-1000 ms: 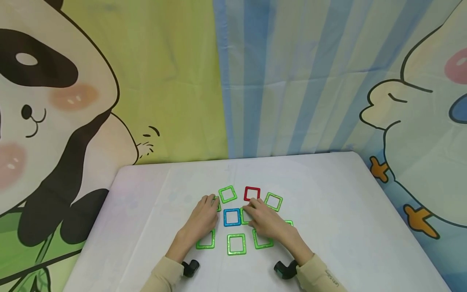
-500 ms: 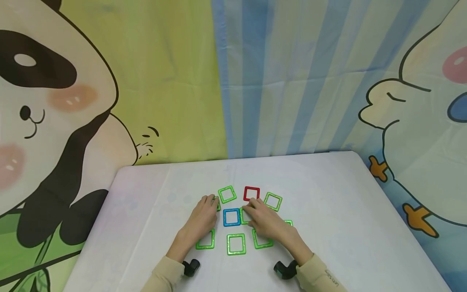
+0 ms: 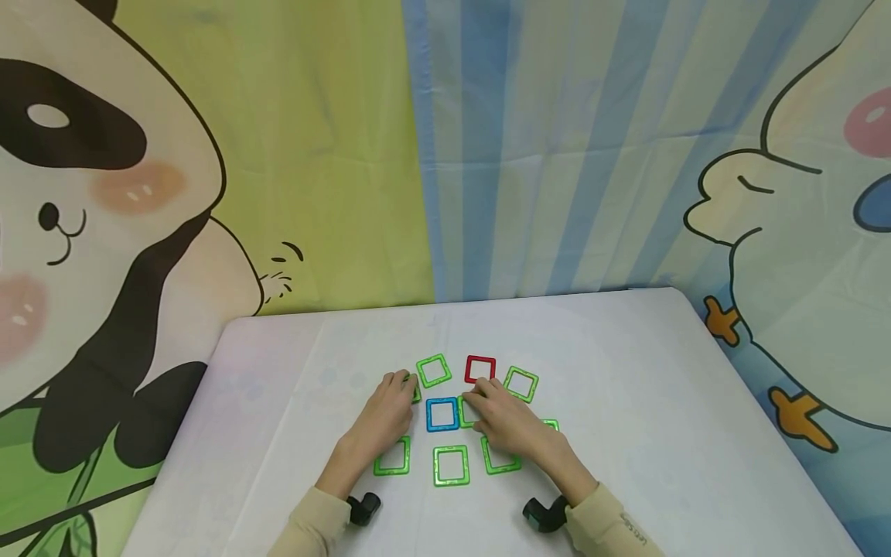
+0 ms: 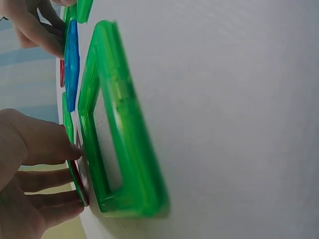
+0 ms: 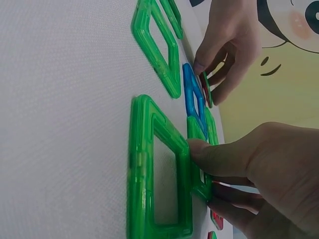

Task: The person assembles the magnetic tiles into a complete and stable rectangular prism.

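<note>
Hollow square magnetic tiles lie about both hands. My left hand (image 3: pixel 390 406) pinches a green tile (image 4: pixel 76 177) at the left of the group; a red edge shows along it in the left wrist view. My right hand (image 3: pixel 508 418) holds another green tile (image 3: pixel 462 412) between thumb and fingers, partly hidden by the hand. That tile lies right at the right side of the blue tile (image 3: pixel 429 415), which sits flat between the two hands. A red tile (image 3: pixel 480 359) lies just beyond the right fingertips.
Two green tiles, one left (image 3: pixel 435 358) and one right (image 3: pixel 522 370), flank the red one at the back. Nearer lie a middle green tile (image 3: pixel 451 483) and others partly under the forearms. The white table (image 3: pixel 599 348) ends at a striped curtain (image 3: pixel 543 193).
</note>
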`<action>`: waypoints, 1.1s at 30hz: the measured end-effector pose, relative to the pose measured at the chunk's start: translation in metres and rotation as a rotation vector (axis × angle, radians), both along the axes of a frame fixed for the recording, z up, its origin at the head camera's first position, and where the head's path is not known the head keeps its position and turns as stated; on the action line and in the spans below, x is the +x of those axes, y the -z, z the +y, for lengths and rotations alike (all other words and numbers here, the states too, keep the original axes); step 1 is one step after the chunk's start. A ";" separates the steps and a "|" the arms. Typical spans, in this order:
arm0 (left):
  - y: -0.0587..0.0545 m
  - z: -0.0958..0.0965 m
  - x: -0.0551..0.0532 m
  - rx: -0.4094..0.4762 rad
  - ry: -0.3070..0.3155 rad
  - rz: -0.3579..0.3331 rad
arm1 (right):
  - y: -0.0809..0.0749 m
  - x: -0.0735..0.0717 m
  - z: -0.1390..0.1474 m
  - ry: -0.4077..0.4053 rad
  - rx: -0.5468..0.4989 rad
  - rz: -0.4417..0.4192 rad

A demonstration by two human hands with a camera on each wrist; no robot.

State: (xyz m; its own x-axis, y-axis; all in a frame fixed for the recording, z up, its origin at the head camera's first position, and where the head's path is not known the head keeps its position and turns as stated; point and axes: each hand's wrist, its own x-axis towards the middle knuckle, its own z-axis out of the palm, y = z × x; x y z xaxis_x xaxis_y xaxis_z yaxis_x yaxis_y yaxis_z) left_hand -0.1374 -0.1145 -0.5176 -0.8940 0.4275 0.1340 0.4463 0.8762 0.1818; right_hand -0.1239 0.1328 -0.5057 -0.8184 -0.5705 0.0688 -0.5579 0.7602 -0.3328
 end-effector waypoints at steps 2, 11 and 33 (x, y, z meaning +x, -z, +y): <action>0.000 0.000 0.000 0.007 -0.010 -0.007 | 0.000 0.000 0.000 -0.001 0.000 0.002; -0.002 -0.002 0.000 0.070 -0.034 -0.022 | 0.001 0.000 0.000 -0.001 0.001 0.002; -0.008 -0.003 0.004 0.234 -0.090 -0.095 | 0.003 -0.001 0.004 0.020 -0.065 -0.040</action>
